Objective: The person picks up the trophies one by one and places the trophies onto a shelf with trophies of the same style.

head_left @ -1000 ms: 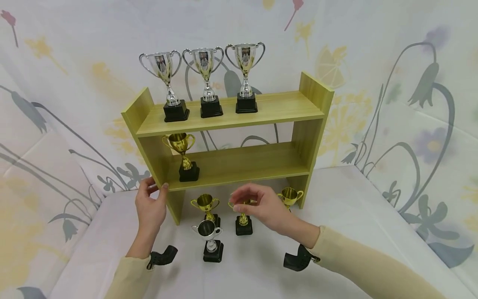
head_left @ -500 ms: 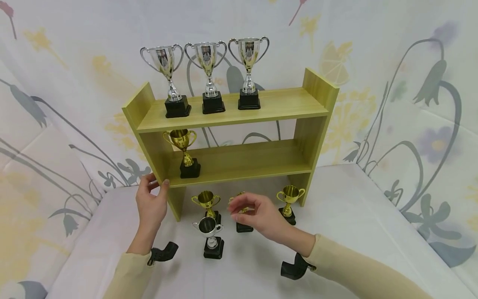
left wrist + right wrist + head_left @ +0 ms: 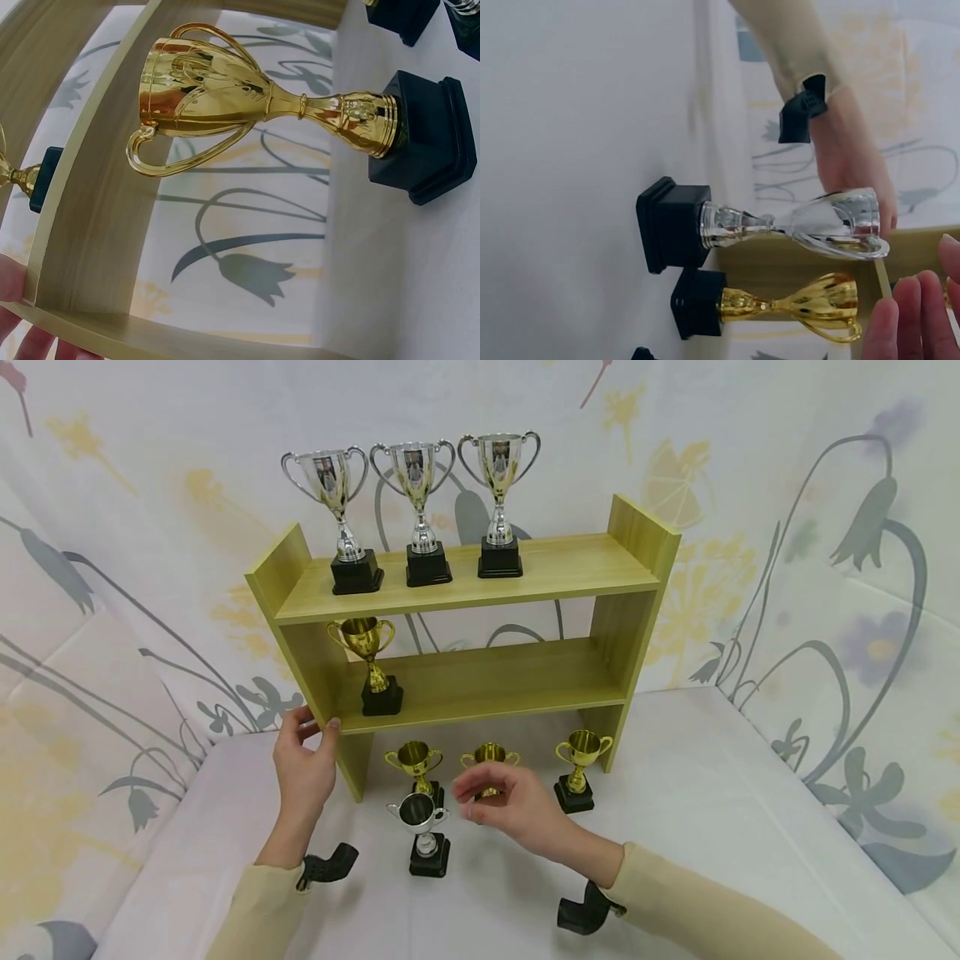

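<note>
My left hand [image 3: 305, 772] grips the left side panel of a wooden shelf [image 3: 510, 672], thumb on the front edge and fingers behind. My right hand [image 3: 517, 806] hovers with curved fingers, holding nothing, right of a small silver trophy [image 3: 417, 814] on the table. It partly covers the middle gold trophy [image 3: 490, 753]. Behind the silver trophy stands another gold trophy [image 3: 414, 758]; a third gold trophy [image 3: 581, 747] is at the right. In the right wrist view, fingers [image 3: 930, 315] are apart from the silver trophy [image 3: 840, 217].
Three larger silver trophies [image 3: 416, 472] stand on the top board. One gold trophy [image 3: 365, 639] sits at the left end of the middle board. White cloth [image 3: 675, 843] covers the table, with a flower-printed backdrop [image 3: 795, 568] behind.
My right hand has moved left and slightly nearer, away from the middle gold trophy toward the small silver one. My left hand keeps its hold on the shelf.
</note>
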